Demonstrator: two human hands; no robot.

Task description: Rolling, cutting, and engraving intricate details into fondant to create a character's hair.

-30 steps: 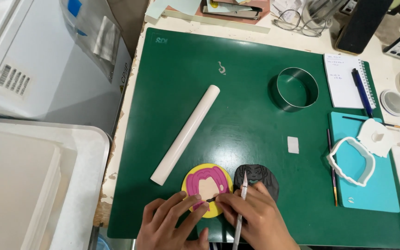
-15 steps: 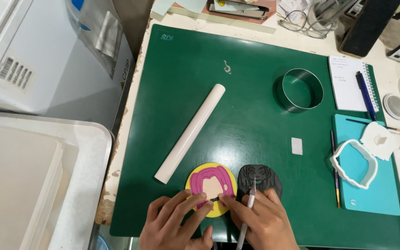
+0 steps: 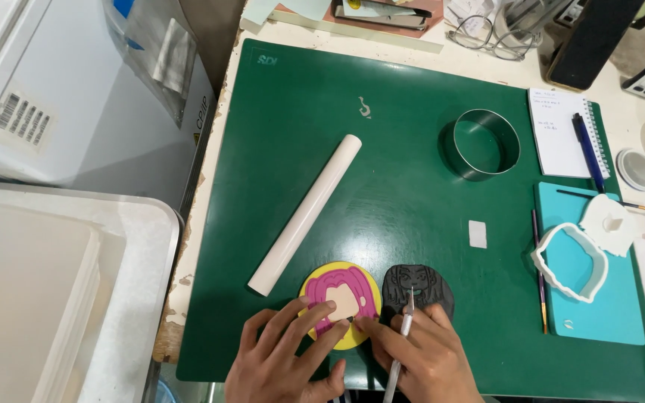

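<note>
Left hand [image 3: 281, 362]: fingers spread flat, pinning the yellow disc [image 3: 340, 304] with its pink-haired face.
Right hand [image 3: 419, 358]: closed around a thin white tool [image 3: 403, 336], fingertip probably nudging a small piece.
Disc: near edge of green mat [image 3: 382, 172], beside black piece [image 3: 418, 289].
Technique: press lightly, move slowly.

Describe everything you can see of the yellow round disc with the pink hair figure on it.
The yellow disc lies flat at the near edge of the green cutting mat. It looks like soft clay or fondant: a round yellow base with pink hair around a plain beige face. The left hand rests fingertips on its lower left; the right hand touches its lower right edge. A dark grey face piece sits just beside it.
</note>
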